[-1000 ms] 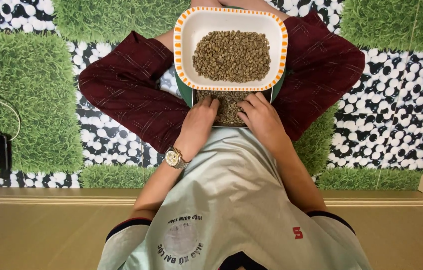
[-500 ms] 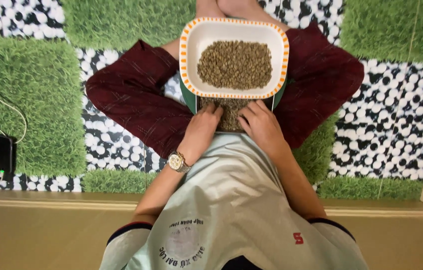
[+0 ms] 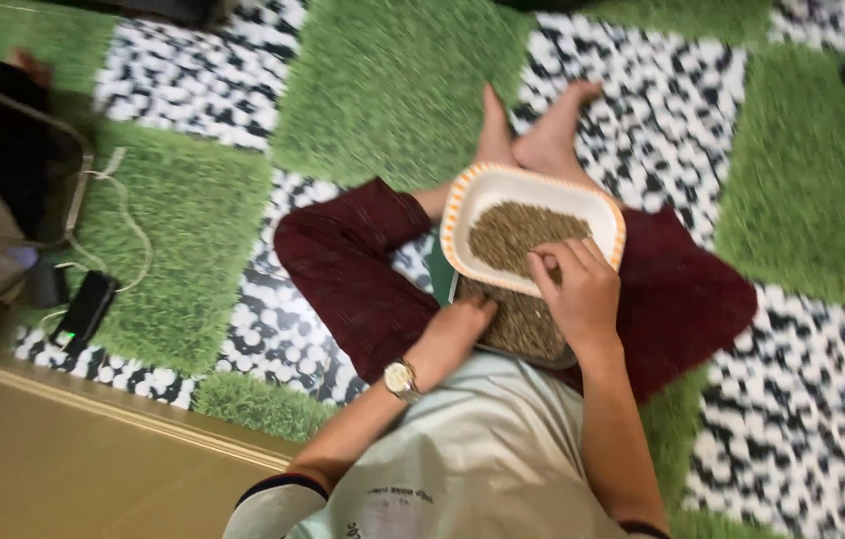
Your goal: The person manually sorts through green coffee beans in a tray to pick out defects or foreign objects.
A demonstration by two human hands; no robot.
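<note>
A white tray with an orange rim [image 3: 487,190] rests on my crossed legs in dark red trousers and holds a heap of small brown-green seeds [image 3: 512,232]. Under its near edge sits a second, darker dish [image 3: 517,329] with more of the same seeds. My right hand [image 3: 574,291] reaches over the white tray's near rim, fingers spread and bent into the seed heap. My left hand [image 3: 454,324], with a wristwatch on the wrist, rests at the left edge of the lower dish, fingers curled against it.
The floor is laid with green grass-like mats [image 3: 397,85] and black-and-white pebble-pattern tiles [image 3: 642,110]. A black phone on a white cable [image 3: 83,307] lies at the left. A brown step edge [image 3: 93,439] runs along the lower left.
The camera has swung left and tilted. My right hand has moved up from the lower dish onto the seeds in the white tray. My left hand stays at the lower dish.
</note>
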